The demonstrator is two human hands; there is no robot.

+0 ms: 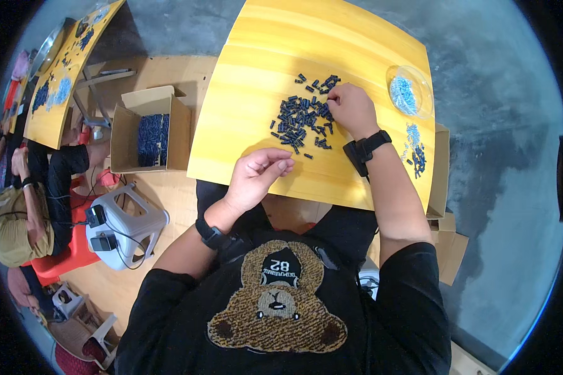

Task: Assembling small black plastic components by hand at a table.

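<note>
A yellow wooden table (256, 125) holds a scattered pile of small dark parts (303, 119); the right hand (352, 109) pinches one at its edge, the left hand (258, 173) curls loosely, seemingly empty (most parts remain; a clear dish (426, 103) holds pale ones)

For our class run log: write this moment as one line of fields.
left hand: curled near table edge | right hand: fingertips at pile of small dark parts | yellow table
</note>
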